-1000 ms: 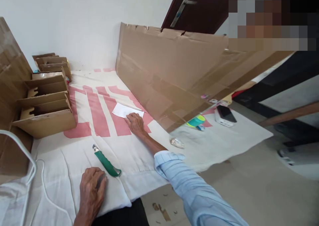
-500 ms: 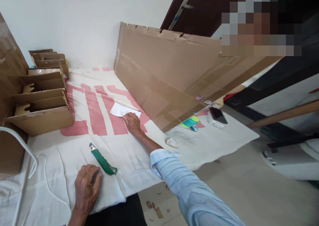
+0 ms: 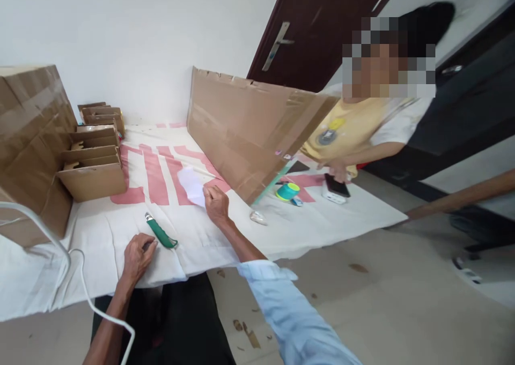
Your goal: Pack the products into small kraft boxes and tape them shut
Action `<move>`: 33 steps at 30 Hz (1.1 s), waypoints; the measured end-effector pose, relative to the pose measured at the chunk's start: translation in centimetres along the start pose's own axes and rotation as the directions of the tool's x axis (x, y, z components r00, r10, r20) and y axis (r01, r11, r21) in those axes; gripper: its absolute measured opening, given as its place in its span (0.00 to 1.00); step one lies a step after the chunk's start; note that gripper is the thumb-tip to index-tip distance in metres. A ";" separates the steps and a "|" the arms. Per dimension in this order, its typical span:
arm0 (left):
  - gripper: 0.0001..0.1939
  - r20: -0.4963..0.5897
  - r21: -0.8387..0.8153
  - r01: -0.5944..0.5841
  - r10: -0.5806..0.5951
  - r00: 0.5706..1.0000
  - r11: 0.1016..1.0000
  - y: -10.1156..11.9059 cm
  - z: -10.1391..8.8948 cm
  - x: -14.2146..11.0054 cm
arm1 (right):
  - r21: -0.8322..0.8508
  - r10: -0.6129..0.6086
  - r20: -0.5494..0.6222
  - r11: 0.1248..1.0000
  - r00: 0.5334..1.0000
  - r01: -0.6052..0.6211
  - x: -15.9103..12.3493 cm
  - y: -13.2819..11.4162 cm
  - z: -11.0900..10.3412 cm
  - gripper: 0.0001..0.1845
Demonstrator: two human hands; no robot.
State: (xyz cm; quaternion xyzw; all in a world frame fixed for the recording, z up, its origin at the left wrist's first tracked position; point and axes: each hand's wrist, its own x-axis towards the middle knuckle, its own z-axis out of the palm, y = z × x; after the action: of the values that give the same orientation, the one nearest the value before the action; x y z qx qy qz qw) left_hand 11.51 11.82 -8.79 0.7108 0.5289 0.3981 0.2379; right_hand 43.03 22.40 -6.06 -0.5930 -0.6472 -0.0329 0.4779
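A white sheet of paper (image 3: 190, 185) is pinched at its right edge by my right hand (image 3: 217, 204), its far part raised and slightly blurred over the red-printed cloth. My left hand (image 3: 138, 253) rests at the table's near edge with fingers curled in and nothing visible in them. Just to its right lies a green utility knife (image 3: 161, 232), its metal tip pointing up and left, apart from the fingers.
Open cardboard boxes (image 3: 94, 180) line the left side by a large carton (image 3: 32, 140). A cardboard panel (image 3: 249, 129) stands across the table. Behind it, a person in yellow touches a phone (image 3: 337, 186). A teal-and-yellow roll (image 3: 287, 191) and a white cable (image 3: 100, 311) are nearby.
My right hand has closed on the paper and lifted it from the cloth. My left hand stays by the knife, its fingers curled closer together. The view has shifted, showing more of the other person.
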 end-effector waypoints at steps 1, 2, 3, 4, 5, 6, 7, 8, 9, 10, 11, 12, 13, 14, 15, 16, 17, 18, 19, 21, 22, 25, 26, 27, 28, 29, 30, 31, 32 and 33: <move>0.10 -0.003 -0.047 0.022 -0.022 1.000 0.999 0.5 -0.1 0.1 | 0.107 0.046 -0.024 0.993 0.999 -0.043 -0.8 -1.3 -1.4 0.22; 0.11 -0.010 -0.106 0.047 -0.048 0.999 0.993 1.1 -0.2 0.1 | 0.217 0.103 -0.027 0.971 0.994 -0.095 -1.6 -2.6 -2.9 0.23; 0.14 -0.013 -0.176 0.075 -0.078 0.997 0.981 1.8 -0.3 0.0 | 0.308 0.159 -0.006 0.940 0.987 -0.150 -2.6 -4.0 -4.3 0.25; 0.17 -0.011 -0.254 0.106 -0.112 0.994 0.961 2.7 -0.2 -0.2 | 0.371 0.200 0.033 0.907 0.979 -0.198 -3.7 -5.4 -5.6 0.26; 0.21 0.007 -0.338 0.144 -0.150 0.989 0.930 3.6 -0.2 -0.5 | 0.417 0.226 0.079 0.877 0.971 -0.238 -4.8 -6.7 -6.7 0.27; 0.25 0.045 -0.422 0.186 -0.184 0.982 0.888 4.5 -0.1 -0.9 | 0.453 0.237 0.123 0.850 0.964 -0.267 -5.9 -8.0 -7.7 0.28; 0.28 0.097 -0.500 0.230 -0.210 0.973 0.835 5.2 0.1 -1.3 | 0.483 0.238 0.163 0.827 0.958 -0.288 -7.0 -9.1 -8.6 0.27; 0.30 0.156 -0.568 0.270 -0.220 0.963 0.777 5.9 0.3 -1.9 | 0.506 0.235 0.195 0.808 0.952 -0.303 -8.1 -10.0 -9.2 0.27; 0.31 0.208 -0.623 0.300 -0.217 0.954 0.722 6.4 0.5 -2.4 | 0.524 0.232 0.220 0.791 0.948 -0.315 -9.1 -10.8 -9.7 0.27; 0.32 0.241 -0.664 0.320 -0.213 0.947 0.676 6.8 0.6 -3.0 | 0.536 0.231 0.243 0.777 0.942 -0.328 -10.1 -11.4 -9.9 0.27; 0.32 0.255 -0.691 0.332 -0.213 0.943 0.642 7.0 0.7 -3.5 | 0.544 0.232 0.264 0.766 0.936 -0.343 -10.9 -11.8 -10.1 0.27; 0.32 0.254 -0.706 0.336 -0.220 0.942 0.623 7.2 0.7 -4.0 | 0.548 0.235 0.289 0.755 0.928 -0.361 -11.7 -12.2 -10.1 0.27; 0.32 0.242 -0.712 0.335 -0.233 0.942 0.617 7.3 0.7 -4.4 | 0.552 0.240 0.319 0.739 0.917 -0.386 -12.4 -12.4 -10.0 0.28; 0.31 0.224 -0.711 0.332 -0.248 0.942 0.620 7.4 0.6 -4.8 | 0.558 0.244 0.356 0.719 0.902 -0.414 -13.0 -12.6 -9.9 0.28; 0.31 0.213 -0.707 0.331 -0.258 0.942 0.625 7.5 0.5 -5.1 | 0.565 0.247 0.392 0.695 0.886 -0.444 -13.5 -12.8 -9.7 0.29; 0.30 0.213 -0.703 0.332 -0.259 0.942 0.629 7.7 0.3 -5.4 | 0.571 0.252 0.420 0.673 0.872 -0.469 -14.0 -13.0 -9.6 0.30; 0.30 0.226 -0.700 0.337 -0.252 0.941 0.629 8.0 0.1 -5.6 | 0.576 0.259 0.434 0.657 0.863 -0.487 -14.3 -13.1 -9.5 0.30; 0.30 0.242 -0.701 0.342 -0.243 0.939 0.625 8.2 -0.1 -5.8 | 0.578 0.269 0.436 0.648 0.859 -0.496 -14.7 -13.3 -9.4 0.31; 0.30 0.257 -0.707 0.346 -0.232 0.938 0.617 8.5 -0.4 -6.0 | 0.578 0.279 0.427 0.647 0.860 -0.497 -15.0 -13.4 -9.3 0.31; 0.30 0.253 -0.731 0.333 -0.217 0.943 0.596 8.9 -1.0 -6.1 | 0.570 0.296 0.406 0.658 0.865 -0.492 -15.4 -13.6 -9.4 0.31; 0.30 0.229 -0.744 0.314 -0.216 0.949 0.590 9.0 -1.3 -6.1 | 0.566 0.296 0.402 0.663 0.866 -0.490 -15.6 -13.7 -9.4 0.31; 0.29 0.161 -0.755 0.263 -0.220 0.962 0.601 8.8 -2.0 -6.1 | 0.574 0.273 0.436 0.649 0.857 -0.499 -16.0 -14.0 -9.5 0.30; 0.28 0.162 -0.747 0.260 -0.211 0.964 0.612 8.7 -2.1 -6.1 | 0.582 0.267 0.456 0.632 0.849 -0.512 -16.1 -14.1 -9.5 0.30; 0.28 0.172 -0.737 0.260 -0.198 0.965 0.624 8.6 -2.2 -6.1 | 0.588 0.268 0.474 0.613 0.839 -0.528 -16.2 -14.2 -9.5 0.30; 0.28 0.183 -0.727 0.261 -0.186 0.965 0.636 8.4 -2.2 -6.1 | 0.589 0.277 0.482 0.600 0.831 -0.541 -16.2 -14.3 -9.5 0.30; 0.28 0.194 -0.718 0.261 -0.175 0.965 0.646 8.4 -2.1 -6.2 | 0.584 0.291 0.480 0.598 0.828 -0.548 -16.2 -14.5 -9.5 0.30; 0.29 0.198 -0.713 0.261 -0.170 0.965 0.651 8.3 -2.1 -6.2 | 0.575 0.305 0.467 0.609 0.830 -0.547 -16.2 -14.6 -9.5 0.30; 0.29 0.198 -0.712 0.261 -0.169 0.965 0.652 8.3 -2.2 -6.3 | 0.564 0.312 0.451 0.627 0.836 -0.538 -16.2 -14.8 -9.4 0.29; 0.29 0.199 -0.712 0.263 -0.173 0.965 0.651 8.3 -2.2 -6.3 | 0.554 0.312 0.436 0.647 0.844 -0.525 -16.2 -15.0 -9.4 0.29; 0.29 0.198 -0.709 0.266 -0.178 0.964 0.653 8.3 -2.3 -6.3 | 0.546 0.305 0.427 0.664 0.851 -0.511 -16.2 -15.2 -9.3 0.28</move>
State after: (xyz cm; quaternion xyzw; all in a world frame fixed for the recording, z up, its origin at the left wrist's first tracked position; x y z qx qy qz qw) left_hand 13.56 2.94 -3.15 0.5072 0.3952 0.5036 0.5770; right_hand 33.74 0.29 -3.73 -0.5221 -0.5309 0.3895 0.5421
